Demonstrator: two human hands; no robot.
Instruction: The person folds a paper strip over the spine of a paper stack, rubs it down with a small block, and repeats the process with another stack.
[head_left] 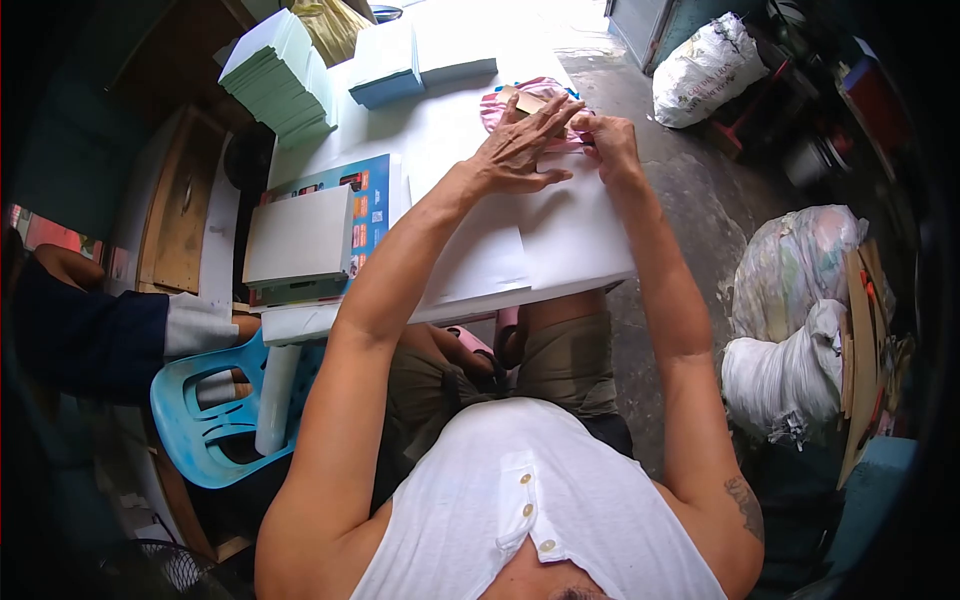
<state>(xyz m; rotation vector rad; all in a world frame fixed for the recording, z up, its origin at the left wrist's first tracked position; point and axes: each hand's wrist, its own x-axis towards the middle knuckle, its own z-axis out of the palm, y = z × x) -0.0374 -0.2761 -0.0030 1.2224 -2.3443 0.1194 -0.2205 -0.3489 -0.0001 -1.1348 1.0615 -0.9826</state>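
At the far right part of the white table, my left hand (522,142) reaches over a pink-and-white striped cloth (491,112), its fingers spread. A flat tan piece (524,101) lies on the cloth, partly covered by those fingers. Close beside it, my right hand (612,148) has its fingers curled together at the cloth's right edge. What they pinch, if anything, is hidden. White paper sheets (475,262) lie on the table nearer my body.
Stacks of pale paper (285,75) and a blue-sided stack (386,62) stand at the back. Left are a grey-white block (298,236) on a blue printed board (378,170), and a blue plastic chair (215,425). Filled sacks (708,72) sit on the floor to the right.
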